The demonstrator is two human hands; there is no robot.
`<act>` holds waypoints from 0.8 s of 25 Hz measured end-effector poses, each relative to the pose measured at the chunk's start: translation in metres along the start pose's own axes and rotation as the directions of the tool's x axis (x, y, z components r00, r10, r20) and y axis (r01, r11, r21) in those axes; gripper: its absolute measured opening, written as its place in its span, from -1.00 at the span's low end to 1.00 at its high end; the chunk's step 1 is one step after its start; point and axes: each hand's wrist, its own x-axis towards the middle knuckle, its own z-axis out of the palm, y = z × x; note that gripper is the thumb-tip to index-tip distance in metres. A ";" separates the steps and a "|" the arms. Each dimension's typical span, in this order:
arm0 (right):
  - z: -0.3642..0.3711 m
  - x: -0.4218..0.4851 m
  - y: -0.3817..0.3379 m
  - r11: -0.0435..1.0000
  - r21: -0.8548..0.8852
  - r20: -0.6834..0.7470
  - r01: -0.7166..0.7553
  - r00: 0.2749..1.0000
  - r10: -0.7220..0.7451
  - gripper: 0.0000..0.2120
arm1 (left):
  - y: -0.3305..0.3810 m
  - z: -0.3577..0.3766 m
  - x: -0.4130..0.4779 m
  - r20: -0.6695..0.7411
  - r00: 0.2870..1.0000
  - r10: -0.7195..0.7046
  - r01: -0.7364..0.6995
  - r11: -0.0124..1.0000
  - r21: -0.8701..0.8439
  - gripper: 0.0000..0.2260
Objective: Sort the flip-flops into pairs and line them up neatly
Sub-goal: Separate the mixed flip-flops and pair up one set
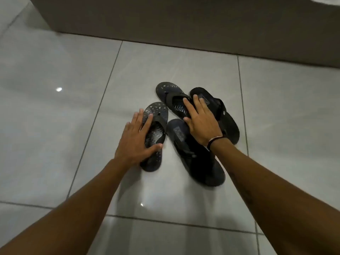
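Note:
Several dark flip-flops lie in a loose cluster on the glossy tile floor (276, 107). My left hand (137, 137) rests flat, fingers apart, on the left edge of a patterned flip-flop (156, 133), its thumb lying across the sole. A second patterned flip-flop (171, 92) lies farther back, toe pointing away. My right hand (200, 122) is spread over its heel end, fingertips touching it and a plain black flip-flop (228, 120) on the right. Another plain black flip-flop (200, 162) lies nearest me, partly under my right wrist. Neither hand has closed around anything.
A dark brown wall or cabinet base (184, 24) runs along the back of the floor. A white rounded object (329, 0) shows in the top right corner. Bare tiles stretch to the left and in front of the cluster. A thin band circles my right wrist (214, 140).

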 end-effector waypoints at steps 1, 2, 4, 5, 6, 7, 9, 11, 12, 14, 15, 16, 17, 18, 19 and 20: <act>0.011 0.014 0.005 1.000 -0.010 -0.001 0.024 1.000 -0.024 -0.39 | -0.008 0.008 0.011 -0.029 0.997 0.068 -0.067 0.998 0.012 -0.02; 0.016 0.024 0.008 1.000 -0.009 0.026 0.008 1.000 -0.007 -0.40 | -0.013 0.012 0.019 -0.014 0.995 0.098 -0.097 0.995 0.036 -0.01; 0.025 0.049 0.017 0.998 -0.058 0.087 0.000 0.996 0.006 -0.42 | -0.022 0.013 0.040 0.052 0.991 0.125 -0.128 0.991 0.048 0.02; 0.029 0.057 0.018 0.995 -0.097 0.107 0.006 0.994 0.005 -0.45 | -0.025 0.014 0.044 0.077 0.990 0.119 -0.123 0.991 0.047 0.03; 0.034 0.061 0.016 0.991 -0.132 0.125 0.009 0.992 0.008 -0.47 | -0.027 0.016 0.044 0.088 0.990 0.108 -0.113 0.992 0.054 0.04; 0.034 0.063 0.016 0.988 -0.157 0.130 0.011 0.991 0.009 -0.49 | -0.031 0.016 0.044 0.088 0.991 0.097 -0.103 0.993 0.065 0.04; 0.032 0.070 0.008 0.985 -0.172 0.128 -0.011 0.991 0.033 -0.51 | -0.036 0.015 0.040 0.072 0.996 0.058 -0.065 0.993 0.102 0.03; 0.030 0.078 -0.005 0.985 -0.167 0.123 -0.047 0.990 0.068 -0.49 | -0.036 0.017 0.039 0.031 0.999 -0.010 0.006 0.993 0.122 0.03; 0.030 0.083 -0.013 0.985 -0.169 0.132 -0.041 0.989 0.064 -0.47 | -0.034 0.020 0.037 0.005 0.999 -0.045 0.044 0.991 0.127 0.03; 0.034 0.092 -0.031 0.986 -0.170 0.160 -0.002 0.987 0.029 -0.44 | -0.034 0.024 0.033 -0.038 0.994 -0.102 0.106 0.986 0.127 0.02; 0.036 0.097 -0.039 0.986 -0.166 0.170 0.030 0.985 -0.002 -0.44 | -0.036 0.024 0.031 -0.065 0.989 -0.133 0.140 0.982 0.124 0.02; 0.039 0.102 -0.048 0.985 -0.161 0.175 0.060 0.984 -0.031 -0.44 | -0.038 0.023 0.028 -0.093 0.981 -0.168 0.179 0.975 0.134 0.02; 0.042 0.107 -0.057 0.984 -0.156 0.187 0.090 0.981 -0.060 -0.44 | -0.040 0.021 0.024 -0.121 0.973 -0.199 0.216 0.965 0.151 0.02; 0.046 0.111 -0.067 0.981 -0.150 0.204 0.124 0.975 -0.092 -0.43 | -0.044 0.018 0.019 -0.148 0.961 -0.232 0.255 0.953 0.166 0.02; 0.050 0.115 -0.075 0.976 -0.145 0.224 0.163 0.966 -0.128 -0.41 | -0.048 0.015 0.014 -0.177 0.948 -0.265 0.295 0.940 0.170 0.02; 0.053 0.118 -0.084 0.968 -0.143 0.246 0.207 0.955 -0.168 -0.40 | -0.052 0.012 0.009 -0.208 0.933 -0.294 0.327 0.933 0.152 0.01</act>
